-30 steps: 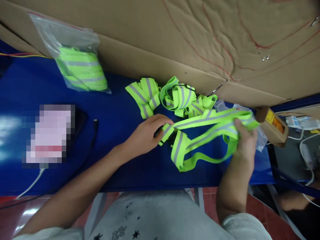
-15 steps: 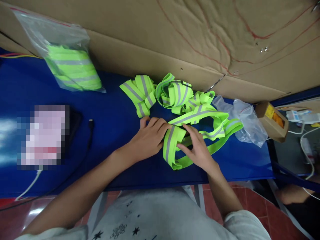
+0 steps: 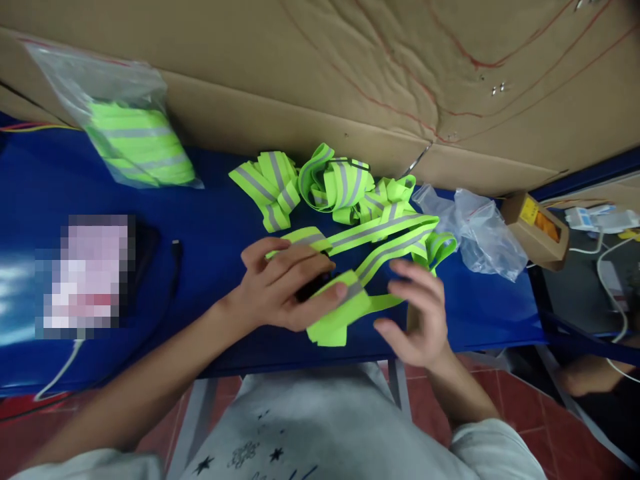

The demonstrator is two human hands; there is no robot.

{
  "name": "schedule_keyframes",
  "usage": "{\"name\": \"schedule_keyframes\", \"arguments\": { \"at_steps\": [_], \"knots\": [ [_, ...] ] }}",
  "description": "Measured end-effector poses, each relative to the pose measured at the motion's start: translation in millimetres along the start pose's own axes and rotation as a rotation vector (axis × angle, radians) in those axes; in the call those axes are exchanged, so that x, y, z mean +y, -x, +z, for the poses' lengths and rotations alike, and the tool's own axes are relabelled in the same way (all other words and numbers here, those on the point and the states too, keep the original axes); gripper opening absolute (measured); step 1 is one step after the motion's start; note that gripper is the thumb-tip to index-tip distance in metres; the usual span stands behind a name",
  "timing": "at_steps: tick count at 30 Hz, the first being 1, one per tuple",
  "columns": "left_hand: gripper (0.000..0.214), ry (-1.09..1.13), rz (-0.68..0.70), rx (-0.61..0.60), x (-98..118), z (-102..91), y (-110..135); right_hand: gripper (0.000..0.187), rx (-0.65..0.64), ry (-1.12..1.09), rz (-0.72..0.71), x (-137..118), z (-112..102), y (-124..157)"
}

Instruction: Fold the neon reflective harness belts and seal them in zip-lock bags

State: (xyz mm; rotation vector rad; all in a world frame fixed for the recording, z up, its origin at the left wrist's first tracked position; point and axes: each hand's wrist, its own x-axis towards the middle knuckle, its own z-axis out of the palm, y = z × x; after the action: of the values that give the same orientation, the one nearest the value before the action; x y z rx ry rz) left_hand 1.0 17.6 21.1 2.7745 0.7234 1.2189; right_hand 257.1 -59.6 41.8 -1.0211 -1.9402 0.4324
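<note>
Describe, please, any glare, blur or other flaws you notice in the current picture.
Head view: white glare on the far left of the blue table; head view: the right hand and left hand look slightly soft, possibly from motion; head view: blocky pixelation covers a flat object at left, hiding its details.

White glare on blue tabletop (image 3: 19, 277)

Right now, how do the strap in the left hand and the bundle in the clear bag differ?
The strap in the left hand is unbagged; the bundle is enclosed in a clear bag.
The strap spreads loose lengths over the blue table, while the bundle looks compactly folded.
The left hand grips the strap; no hand touches the bundle.
Both are yellow-green with grey stripes.
</note>
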Motion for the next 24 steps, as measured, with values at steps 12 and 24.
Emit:
{"name": "schedule_keyframes", "arguments": {
  "at_steps": [12, 24],
  "knots": [
    [0.038, -0.109, -0.169, -0.059, -14.1, 19.1, 9.7, 0.023, -0.083, -0.461, 0.239, 32.5, -12.5, -20.2],
    [0.047, 0.086, -0.229, -0.393, -23.1, 18.2, 9.0, 0.047, -0.287, 0.270, 0.157, -20.7, 32.2, -29.1]
  ]
}}
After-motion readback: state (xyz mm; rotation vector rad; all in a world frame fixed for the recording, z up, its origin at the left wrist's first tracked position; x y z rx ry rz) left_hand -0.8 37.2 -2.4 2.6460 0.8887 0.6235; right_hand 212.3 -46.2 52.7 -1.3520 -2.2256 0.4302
